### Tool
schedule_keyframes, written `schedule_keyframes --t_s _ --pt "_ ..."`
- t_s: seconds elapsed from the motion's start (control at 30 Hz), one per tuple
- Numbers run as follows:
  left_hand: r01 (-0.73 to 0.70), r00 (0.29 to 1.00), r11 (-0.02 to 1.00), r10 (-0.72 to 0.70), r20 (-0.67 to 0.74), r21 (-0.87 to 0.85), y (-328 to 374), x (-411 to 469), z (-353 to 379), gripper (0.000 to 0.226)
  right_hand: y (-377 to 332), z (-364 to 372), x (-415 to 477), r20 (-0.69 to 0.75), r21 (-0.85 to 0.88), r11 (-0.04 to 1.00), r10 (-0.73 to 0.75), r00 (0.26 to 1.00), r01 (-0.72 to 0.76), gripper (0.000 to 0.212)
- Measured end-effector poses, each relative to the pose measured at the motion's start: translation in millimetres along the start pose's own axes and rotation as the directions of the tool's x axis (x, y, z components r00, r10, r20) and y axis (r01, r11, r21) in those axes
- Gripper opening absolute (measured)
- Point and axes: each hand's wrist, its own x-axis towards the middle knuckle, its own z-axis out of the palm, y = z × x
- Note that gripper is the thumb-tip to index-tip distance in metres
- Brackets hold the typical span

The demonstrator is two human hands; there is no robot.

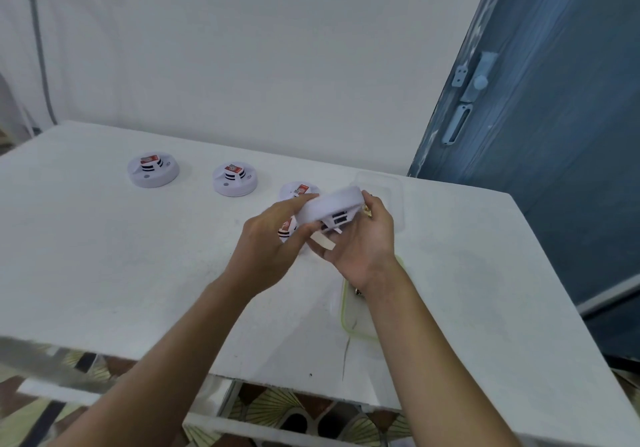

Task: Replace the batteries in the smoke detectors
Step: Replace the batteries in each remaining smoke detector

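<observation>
The white surface (104, 256) carries most of the work; a blue door (554, 135) stands at the far right. A clear tray (349, 322) with a greenish rim lies near the right forearm, and a second clear tray (391, 183) sits just beyond the hands; their contents are too hidden to name. Three smoke detectors rest dome up in a far row, the left one (153, 170), the middle one (235, 180) and a third (298, 189) partly behind the hands; a fourth (286, 230) peeks out under the left hand (270, 249). The held detector (332, 209) is lifted above the surface, tilted; both hands' fingers grasp it, the right hand (360, 242) cupping it from below. Whether any battery is changed cannot be told; judging by this, most of the job remains.
</observation>
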Motion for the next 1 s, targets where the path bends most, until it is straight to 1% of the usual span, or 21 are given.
schedule_keyframes --t_s 0.07,0.17,0.27,0.3,0.37,0.5,0.53,0.6,0.67,0.73,0.77,0.87,0.93,1.0 --pt "0.119 0.993 0.985 -0.120 0.001 -0.125 3.4 2.9 -1.0 0.035 -0.9 0.6 -0.9 -0.011 -0.069 0.996 -0.055 0.998 0.055 0.050" --pt "0.220 0.972 0.930 -0.234 -0.012 -0.293 6.9 6.8 -1.7 0.021 -1.3 1.9 -2.4 0.001 -0.160 0.979 -0.127 0.992 0.125 0.043" --pt "0.338 0.933 0.794 -0.354 0.067 -0.505 11.5 10.3 -2.1 0.023 -0.1 2.3 -2.6 0.011 -0.266 0.944 -0.200 0.980 0.196 0.047" --pt "0.364 0.922 0.755 -0.376 0.094 -0.545 12.4 11.5 -2.8 0.025 -0.2 1.9 -2.3 0.011 -0.290 0.929 -0.236 0.972 0.229 0.046" --pt "0.400 0.904 0.712 -0.412 0.117 -0.577 13.4 14.4 -4.1 0.029 -1.2 1.4 -3.1 0.008 -0.310 0.912 -0.280 0.960 0.269 0.043" --pt "0.458 0.837 0.614 -0.542 0.079 -0.643 12.7 19.9 -4.9 0.027 -2.1 0.4 -4.4 -0.023 -0.287 0.920 -0.285 0.958 0.267 0.034" --pt "0.460 0.823 0.604 -0.565 0.058 -0.651 12.1 21.3 -4.5 0.027 -1.9 0.7 -5.0 -0.037 -0.282 0.923 -0.283 0.958 0.262 0.032" --pt "0.457 0.806 0.607 -0.592 0.013 -0.650 12.8 22.7 -3.9 0.032 -0.5 1.2 -5.2 -0.062 -0.272 0.928 -0.282 0.957 0.255 0.033" --pt "0.456 0.811 0.628 -0.586 0.003 -0.631 15.2 22.6 -3.5 0.034 0.6 2.4 -5.2 -0.091 -0.258 0.932 -0.287 0.954 0.255 0.035" --pt "0.454 0.846 0.663 -0.530 0.055 -0.595 17.1 21.1 -3.7 0.031 0.3 3.2 -5.0 -0.107 -0.246 0.934 -0.290 0.951 0.258 0.030" --pt "0.451 0.869 0.695 -0.485 0.098 -0.561 17.5 20.2 -4.2 0.034 -0.6 3.7 -4.9 -0.107 -0.242 0.935 -0.291 0.951 0.259 0.025" --pt "0.430 0.903 0.791 -0.383 0.195 -0.435 14.1 18.1 -4.0 0.058 -3.2 5.3 -5.3 -0.118 -0.244 0.932 -0.302 0.946 0.267 0.016" --pt "0.426 0.905 0.791 -0.378 0.196 -0.439 12.2 17.7 -3.4 0.066 -3.8 6.3 -5.2 -0.131 -0.253 0.927 -0.315 0.940 0.276 0.017" --pt "0.439 0.898 0.769 -0.397 0.192 -0.465 11.5 17.7 -3.4 0.069 -3.1 6.6 -4.9 -0.139 -0.260 0.924 -0.323 0.936 0.280 0.021"
